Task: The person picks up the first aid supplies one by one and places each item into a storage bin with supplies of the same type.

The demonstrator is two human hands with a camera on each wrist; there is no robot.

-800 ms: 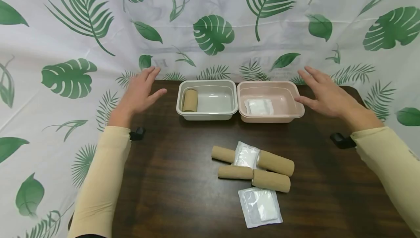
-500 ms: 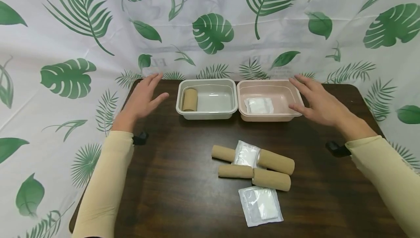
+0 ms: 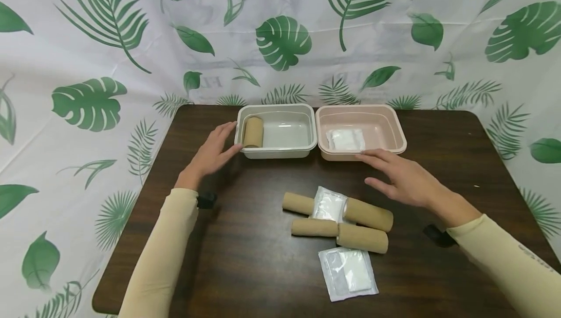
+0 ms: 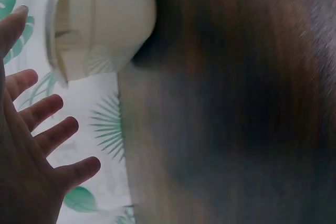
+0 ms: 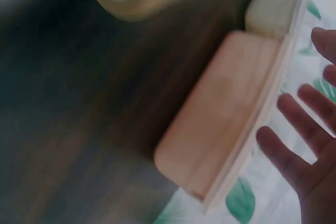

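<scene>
On one table [image 3: 245, 269], two bins are counted: one grey bin [image 3: 287, 135] at 11 o'clock, one pink bin [image 3: 381, 135] at 1 o'clock. Tan rolls [image 3: 363, 238] total five: four loose, one at the grey bin's 9 o'clock. White packets [image 3: 348, 273] number at least three; overlap prevents exactness.

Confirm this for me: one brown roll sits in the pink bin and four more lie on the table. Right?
Not quite: the head view shows that brown roll in the pale grey bin, not the pink bin. Four more rolls do lie on the table.
</scene>
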